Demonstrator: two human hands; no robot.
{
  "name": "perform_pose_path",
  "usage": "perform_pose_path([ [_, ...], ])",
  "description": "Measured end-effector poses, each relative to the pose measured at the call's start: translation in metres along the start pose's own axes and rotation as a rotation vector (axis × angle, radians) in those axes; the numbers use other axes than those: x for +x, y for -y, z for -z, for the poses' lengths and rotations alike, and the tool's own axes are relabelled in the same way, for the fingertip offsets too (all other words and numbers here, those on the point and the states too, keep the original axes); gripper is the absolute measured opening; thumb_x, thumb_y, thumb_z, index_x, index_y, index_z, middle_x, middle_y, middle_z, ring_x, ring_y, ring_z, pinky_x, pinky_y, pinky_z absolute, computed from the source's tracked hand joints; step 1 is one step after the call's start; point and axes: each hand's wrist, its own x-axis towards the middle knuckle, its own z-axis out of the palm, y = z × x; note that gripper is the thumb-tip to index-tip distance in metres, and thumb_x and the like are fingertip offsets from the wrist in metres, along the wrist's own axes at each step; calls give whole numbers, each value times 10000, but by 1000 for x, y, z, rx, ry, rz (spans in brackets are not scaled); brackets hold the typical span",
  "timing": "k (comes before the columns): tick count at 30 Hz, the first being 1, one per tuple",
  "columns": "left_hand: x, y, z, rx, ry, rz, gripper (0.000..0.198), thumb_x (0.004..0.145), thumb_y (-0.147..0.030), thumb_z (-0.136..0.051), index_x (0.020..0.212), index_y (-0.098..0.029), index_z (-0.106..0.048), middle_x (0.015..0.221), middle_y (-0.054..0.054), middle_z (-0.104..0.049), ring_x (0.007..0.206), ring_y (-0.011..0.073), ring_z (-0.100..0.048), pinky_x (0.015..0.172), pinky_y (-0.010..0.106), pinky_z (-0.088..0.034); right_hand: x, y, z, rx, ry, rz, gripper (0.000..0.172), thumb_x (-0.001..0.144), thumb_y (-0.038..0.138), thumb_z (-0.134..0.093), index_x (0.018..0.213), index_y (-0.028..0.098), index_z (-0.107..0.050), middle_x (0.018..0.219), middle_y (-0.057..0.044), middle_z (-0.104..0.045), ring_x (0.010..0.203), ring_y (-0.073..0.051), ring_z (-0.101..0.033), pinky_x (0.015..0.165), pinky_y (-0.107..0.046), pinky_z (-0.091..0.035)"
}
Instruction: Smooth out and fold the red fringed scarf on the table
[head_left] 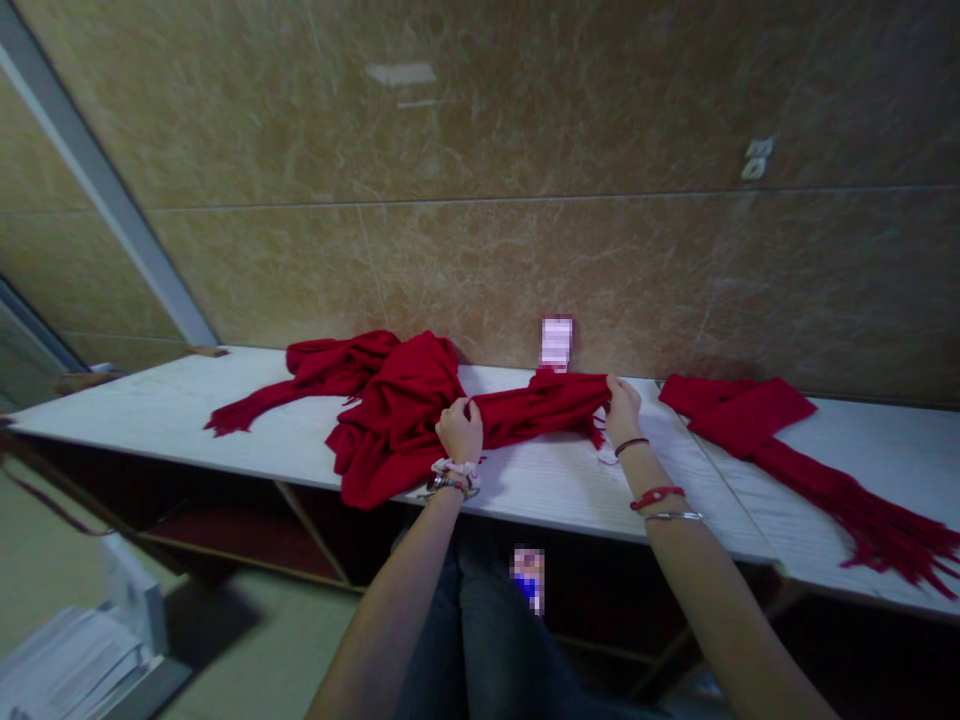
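Observation:
A red scarf (544, 405) stretches between my two hands just above the white counter, gathered into a narrow band. My left hand (460, 432) is closed on it beside a bunched heap of red cloth (409, 400); I cannot tell whether heap and band are one piece. My right hand (622, 408) pinches the band's other end, with some fringe hanging near the fingers. Further right lies a second red scarf (739, 420), folded across itself, its fringed end pointing toward the counter's front edge.
The white counter (292, 440) runs along a brown tiled wall (480, 260), with open shelves (240, 540) beneath. A blurred pale item (556, 343) stands against the wall. Papers (71, 660) are stacked at lower left. A wall socket (757, 158) sits at upper right.

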Motion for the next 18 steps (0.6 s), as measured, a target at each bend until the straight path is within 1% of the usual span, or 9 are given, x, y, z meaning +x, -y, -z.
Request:
perform_pose_path([
  [2, -1, 1, 0, 36, -26, -5, 229, 813, -215, -395, 882, -128, -595, 846, 135, -616, 889, 274, -539, 770, 416, -404, -4, -2, -1, -74, 88, 18, 165, 661, 326, -536, 616, 169, -554, 511, 25, -524, 540, -127, -513, 555, -264, -435],
  [4, -3, 2, -3, 25, -7, -118, 197, 771, -181, -442, 890, -146, -596, 911, 121, -597, 945, 268, -513, 805, 407, -402, -10, -1, -5, -152, 178, 59, 68, 572, 226, -603, 595, 170, -574, 548, 11, -545, 611, -155, -537, 648, -308, -445],
  [5, -4, 2, -6, -7, 19, -197, 223, 745, -145, -455, 925, -147, -588, 973, 119, -579, 979, 255, -498, 832, 390, -399, -13, 0, -7, -187, 216, 91, 90, 539, 183, -617, 626, 171, -594, 609, -4, -570, 674, -173, -549, 709, -333, -439],
  [7, -5, 4, -11, -110, 115, -345, 380, 681, -50, -447, 1038, -136, -542, 1099, 118, -530, 1043, 220, -472, 888, 344, -385, -19, 4, -12, -230, 271, 159, 246, 528, 144, -618, 771, 181, -628, 815, -45, -605, 846, -209, -542, 827, -373, -398],
  [10, -5, 5, -17, -231, 330, -469, 593, 601, 37, -397, 1162, -146, -461, 1148, 92, -529, 1051, 177, -488, 914, 316, -378, -25, 7, -18, -374, 378, 291, 400, 652, 199, -568, 1052, 181, -564, 1105, -98, -533, 1056, -230, -458, 918, -390, -339],
  [11, -5, 5, -17, -254, 391, -487, 612, 588, 46, -386, 1161, -155, -467, 1120, 78, -555, 1023, 173, -510, 902, 320, -387, -27, 7, -19, -459, 427, 338, 414, 708, 225, -529, 1118, 169, -522, 1153, -113, -507, 1089, -230, -438, 927, -390, -334],
  [13, -5, 4, -16, -283, 458, -504, 575, 577, 52, -378, 1085, -167, -534, 1023, 52, -612, 938, 169, -555, 868, 326, -407, -30, 4, -22, -614, 519, 408, 421, 790, 256, -445, 1197, 146, -451, 1195, -132, -483, 1114, -225, -426, 930, -386, -335],
  [16, -5, 2, -12, -308, 479, -518, 483, 563, 59, -373, 912, -164, -621, 825, 18, -658, 786, 146, -588, 813, 292, -426, -32, 0, -27, -673, 588, 419, 413, 831, 262, -400, 1225, 142, -420, 1193, -130, -502, 1102, -214, -450, 918, -364, -349],
  [18, -5, 0, -10, -316, 489, -520, 467, 566, 60, -367, 873, -168, -635, 703, -7, -649, 691, 125, -587, 764, 254, -438, -32, -2, -28, -689, 612, 411, 408, 845, 256, -381, 1231, 130, -412, 1178, -133, -521, 1086, -206, -469, 903, -343, -361],
])
